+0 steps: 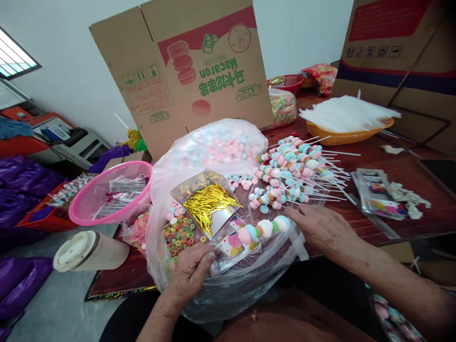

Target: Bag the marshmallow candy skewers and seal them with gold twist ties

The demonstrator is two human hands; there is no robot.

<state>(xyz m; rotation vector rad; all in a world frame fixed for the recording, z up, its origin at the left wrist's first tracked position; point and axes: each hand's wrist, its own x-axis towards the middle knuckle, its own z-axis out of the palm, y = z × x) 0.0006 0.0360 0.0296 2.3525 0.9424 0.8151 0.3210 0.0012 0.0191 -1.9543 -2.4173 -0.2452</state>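
My left hand (pixel 192 273) is closed, its thumb pressed on the edge of a clear printed plastic bag (pixel 228 249) above the big sheet of plastic. My right hand (pixel 320 228) is closed at the near end of a marshmallow skewer (pixel 265 229), whose stick is mostly hidden. That skewer carries pink, blue, white, green and orange pieces, and its far tip lies over the printed bag. Just beyond my right hand is a pile of similar marshmallow skewers (pixel 292 171). A box of gold twist ties (pixel 206 204) sits beyond my left hand.
Loose ring candies (pixel 181 235) and a big bag of marshmallows (pixel 221 147) lie around the work spot. A pink basket (pixel 80 204) and a lidded cup (pixel 107 251) stand left. Flat printed bags (pixel 372 185) and a yellow basket (pixel 335 137) are right; a cardboard box (pixel 213 61) stands behind.
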